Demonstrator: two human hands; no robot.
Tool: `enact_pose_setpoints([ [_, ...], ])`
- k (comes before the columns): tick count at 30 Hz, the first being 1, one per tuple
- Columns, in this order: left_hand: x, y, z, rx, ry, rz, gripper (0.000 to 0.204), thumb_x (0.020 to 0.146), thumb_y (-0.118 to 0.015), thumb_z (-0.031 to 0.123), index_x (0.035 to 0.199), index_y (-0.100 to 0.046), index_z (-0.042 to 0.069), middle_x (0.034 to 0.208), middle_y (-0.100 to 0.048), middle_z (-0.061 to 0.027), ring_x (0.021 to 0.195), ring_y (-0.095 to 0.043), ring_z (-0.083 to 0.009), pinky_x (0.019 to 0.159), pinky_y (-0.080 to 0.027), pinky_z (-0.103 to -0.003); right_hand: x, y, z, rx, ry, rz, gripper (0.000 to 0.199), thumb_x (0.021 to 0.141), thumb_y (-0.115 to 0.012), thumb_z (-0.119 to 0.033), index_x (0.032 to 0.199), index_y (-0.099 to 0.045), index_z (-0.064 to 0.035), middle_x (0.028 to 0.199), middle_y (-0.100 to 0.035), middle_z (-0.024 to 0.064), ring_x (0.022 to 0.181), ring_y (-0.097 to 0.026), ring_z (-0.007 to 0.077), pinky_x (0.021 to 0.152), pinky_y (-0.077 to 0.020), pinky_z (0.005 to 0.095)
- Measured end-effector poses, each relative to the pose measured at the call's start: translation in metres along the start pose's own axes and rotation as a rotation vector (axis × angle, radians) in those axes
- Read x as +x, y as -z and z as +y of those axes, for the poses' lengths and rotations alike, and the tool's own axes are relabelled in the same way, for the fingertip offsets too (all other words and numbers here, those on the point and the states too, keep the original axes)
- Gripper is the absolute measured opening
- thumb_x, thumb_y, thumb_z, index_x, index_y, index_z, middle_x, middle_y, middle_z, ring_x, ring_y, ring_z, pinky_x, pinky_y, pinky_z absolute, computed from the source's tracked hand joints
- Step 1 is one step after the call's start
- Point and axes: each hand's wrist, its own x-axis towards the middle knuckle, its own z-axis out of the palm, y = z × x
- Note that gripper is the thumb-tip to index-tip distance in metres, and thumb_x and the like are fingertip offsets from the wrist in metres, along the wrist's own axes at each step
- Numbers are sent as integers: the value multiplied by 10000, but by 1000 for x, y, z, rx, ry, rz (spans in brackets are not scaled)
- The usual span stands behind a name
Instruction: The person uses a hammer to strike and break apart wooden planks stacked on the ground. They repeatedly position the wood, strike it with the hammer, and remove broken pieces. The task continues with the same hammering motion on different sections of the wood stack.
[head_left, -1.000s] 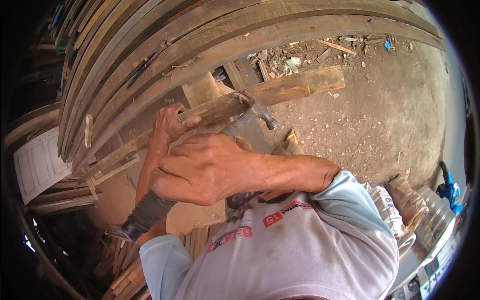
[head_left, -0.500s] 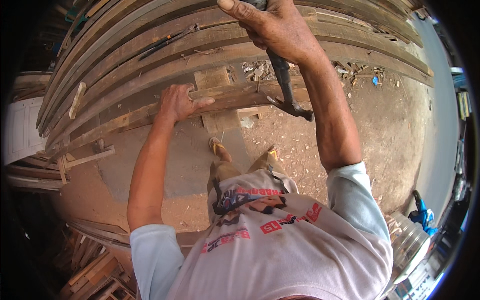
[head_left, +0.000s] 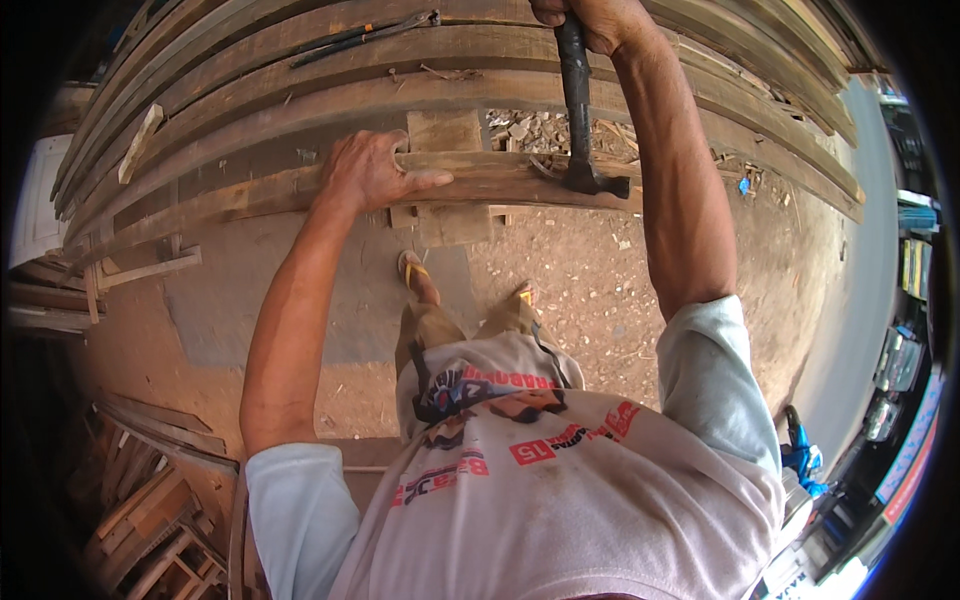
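A long, rough wooden beam lies across in front of me on a short, wide board. My left hand grips the beam left of that board, fingers over the far edge and thumb pointing right. At the top, my right hand is closed around the handle of a black claw hammer. The hammer hangs head-down, its head over the beam and its claw pointing left, close to the wood. Whether the claw touches a nail is too small to tell.
Several long planks run side by side beyond the beam, with pliers-like long-handled cutters on them. Wood chips litter the ground. Scrap wood is piled at the lower left. A grey road runs along the right.
The hammer head has moved from the beam's near edge onto the beam. A nail that stood upright there is no longer distinct. My left hand keeps its hold, and the whole view has shifted.
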Motion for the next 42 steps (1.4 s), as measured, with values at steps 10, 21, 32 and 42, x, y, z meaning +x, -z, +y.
enact_pose_setpoints([
  [10, 1, -11, -9, -22, -63, 97, 1016, 644, -770, 838, 1078, -753, -81, 931, -762, -258, 891, -769, -371, 819, -603, -500, 26, 12, 15, 17, -75, -55, 393, 1008, -691, -449, 800, -481, -189, 630, -383, -94, 482, -315, 37, 430, -257, 232],
  [21, -3, -23, -8, 53, -186, 248, 934, 704, -755, 809, 1139, -750, -18, 1026, -768, -214, 959, -759, -356, 858, -607, -466, -8, -19, -4, -258, 141, 250, 390, 987, -736, -364, 804, -468, -148, 594, -421, -65, 437, -351, 55, 397, -278, 265],
  [32, 18, -46, 95, -61, -135, -23, 824, 880, -517, 820, 1207, -695, 85, 1084, -735, -204, 1086, -691, -369, 984, -487, -519, -47, -34, -18, -237, 207, 93, 383, 978, -753, -357, 839, -475, -134, 578, -422, -73, 437, -359, 44, 392, -273, 267],
  [42, 15, -76, 87, -61, -274, 394, 671, 933, -547, 719, 1066, -702, 79, 932, -737, -146, 924, -723, -347, 872, -536, -474, 29, 17, 23, 30, -121, -69, 458, 983, -731, -434, 708, -455, -193, 598, -362, -80, 463, -308, 64, 428, -245, 263],
])
